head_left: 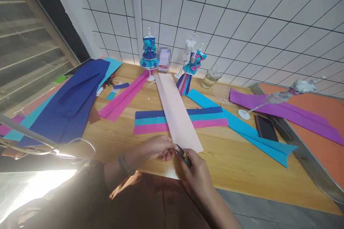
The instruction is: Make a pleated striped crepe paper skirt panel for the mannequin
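Note:
A long pale pink strip of paper or thin fabric (178,114) lies lengthwise on the wooden table, its near end toward me. My left hand (162,147) pinches that strip at its near left corner, fingers curled. In my right hand (197,170) is a small pair of scissors (185,156) with dark blades, the tips pointing at the pinched corner beside my left fingertips. Whether the blades are parted around the edge is too small to tell. Under the pale strip runs a crosswise band striped navy, turquoise and pink (206,116).
Small dress forms, one in a blue dress (149,53), another with pink bows (197,61), stand near the tiled wall. A glass of liquid (211,78), blue strip (242,127), phone (266,128) and purple strip (290,112) lie rightward; navy sheets (70,100) and a magenta strip (126,96) leftward.

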{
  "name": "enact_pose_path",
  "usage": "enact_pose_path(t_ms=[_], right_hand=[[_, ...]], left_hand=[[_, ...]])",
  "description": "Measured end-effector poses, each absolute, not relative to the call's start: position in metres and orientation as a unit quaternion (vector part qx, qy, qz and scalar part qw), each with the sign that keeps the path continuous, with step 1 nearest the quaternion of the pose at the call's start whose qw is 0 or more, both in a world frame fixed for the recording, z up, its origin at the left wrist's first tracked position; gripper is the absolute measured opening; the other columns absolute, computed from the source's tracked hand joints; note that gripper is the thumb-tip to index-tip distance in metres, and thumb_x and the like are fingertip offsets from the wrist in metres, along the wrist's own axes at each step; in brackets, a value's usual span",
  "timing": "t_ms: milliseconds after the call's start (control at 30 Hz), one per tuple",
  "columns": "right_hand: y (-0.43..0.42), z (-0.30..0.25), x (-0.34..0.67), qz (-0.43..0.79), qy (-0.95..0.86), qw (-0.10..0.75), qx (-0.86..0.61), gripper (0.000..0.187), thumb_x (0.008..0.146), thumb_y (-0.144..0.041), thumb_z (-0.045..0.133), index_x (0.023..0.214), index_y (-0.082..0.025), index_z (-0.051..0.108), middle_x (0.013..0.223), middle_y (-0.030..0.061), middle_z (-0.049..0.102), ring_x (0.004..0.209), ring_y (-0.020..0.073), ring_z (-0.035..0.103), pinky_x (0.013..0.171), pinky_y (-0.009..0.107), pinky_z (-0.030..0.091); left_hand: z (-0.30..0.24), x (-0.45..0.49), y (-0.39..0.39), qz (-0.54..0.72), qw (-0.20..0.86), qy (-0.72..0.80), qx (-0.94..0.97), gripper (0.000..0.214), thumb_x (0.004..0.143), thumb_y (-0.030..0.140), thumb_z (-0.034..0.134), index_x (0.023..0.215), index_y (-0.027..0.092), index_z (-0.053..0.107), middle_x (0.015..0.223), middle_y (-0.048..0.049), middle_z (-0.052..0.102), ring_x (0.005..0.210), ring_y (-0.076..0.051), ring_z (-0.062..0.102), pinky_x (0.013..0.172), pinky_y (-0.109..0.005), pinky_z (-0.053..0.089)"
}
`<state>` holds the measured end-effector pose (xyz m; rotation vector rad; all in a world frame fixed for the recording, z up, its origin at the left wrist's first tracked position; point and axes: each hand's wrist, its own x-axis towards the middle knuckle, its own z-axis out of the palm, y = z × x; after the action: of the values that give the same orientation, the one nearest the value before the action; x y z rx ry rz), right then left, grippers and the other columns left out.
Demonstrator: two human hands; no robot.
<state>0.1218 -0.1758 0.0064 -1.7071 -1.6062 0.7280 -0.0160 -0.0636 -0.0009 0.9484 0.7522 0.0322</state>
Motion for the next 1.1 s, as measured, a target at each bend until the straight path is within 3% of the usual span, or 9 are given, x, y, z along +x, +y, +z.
enact_pose_path(t_ms=[133,233,333,433,600,1100], right_hand=[[-0.187,0.015,0.127,0.422,-0.474,0.399,-0.662,0.026,0.081,-0.042,0.048,0.078,-0.017,0.054,0.067,-0.0001,0.052,0.059,0.0111,0.047,0.056,0.022,0.037],[-0.204,0.018,0.133,0.624,-0.318,0.366,-0.613,0.044,0.084,-0.055,0.034,0.083,-0.016,0.054,0.054,-0.0041,0.044,0.039,0.0057,0.031,0.038,0.020,0.024],[-0.217,0.016,0.134,0.726,-0.186,0.322,-0.578,0.048,0.082,-0.058,0.035,0.086,-0.015,0.055,0.050,-0.0053,0.042,0.034,0.0031,0.024,0.034,0.018,0.018],[-0.221,0.010,0.131,0.759,-0.117,0.318,-0.556,0.047,0.079,-0.060,0.040,0.086,-0.015,0.055,0.052,-0.0048,0.043,0.035,0.0022,0.026,0.034,0.017,0.016],[-0.211,0.003,0.121,0.780,-0.060,0.389,-0.486,0.041,0.080,-0.056,0.043,0.086,-0.017,0.054,0.052,-0.0057,0.042,0.034,0.0013,0.025,0.035,0.016,0.016],[-0.189,0.002,0.109,0.723,-0.133,0.426,-0.528,0.050,0.076,-0.064,0.042,0.086,-0.016,0.052,0.047,-0.0073,0.043,0.029,0.0013,0.024,0.028,0.015,0.021]], left_hand=[[0.000,-0.021,-0.062,0.026,0.825,0.351,0.442,0.021,0.074,0.029,0.056,0.064,0.011,0.057,0.050,0.0003,0.058,0.034,-0.005,0.047,0.033,-0.016,0.033],[0.003,-0.025,-0.061,0.025,0.821,0.357,0.444,0.020,0.072,0.028,0.058,0.063,0.011,0.057,0.050,0.0001,0.058,0.034,-0.005,0.047,0.034,-0.016,0.033],[0.004,-0.025,-0.061,0.018,0.817,0.353,0.455,0.019,0.070,0.027,0.059,0.061,0.011,0.057,0.050,0.0003,0.057,0.035,-0.005,0.046,0.034,-0.017,0.033],[0.004,-0.024,-0.062,0.013,0.811,0.356,0.465,0.019,0.067,0.029,0.062,0.062,0.012,0.057,0.051,0.0003,0.058,0.036,-0.005,0.046,0.035,-0.017,0.033],[0.005,-0.023,-0.063,0.006,0.807,0.359,0.469,0.019,0.067,0.029,0.063,0.063,0.012,0.057,0.050,0.0014,0.057,0.035,-0.005,0.045,0.035,-0.016,0.033],[-0.002,-0.023,-0.061,0.010,0.822,0.335,0.460,0.022,0.068,0.033,0.064,0.064,0.012,0.055,0.051,0.0009,0.058,0.035,-0.005,0.047,0.036,-0.017,0.036]])
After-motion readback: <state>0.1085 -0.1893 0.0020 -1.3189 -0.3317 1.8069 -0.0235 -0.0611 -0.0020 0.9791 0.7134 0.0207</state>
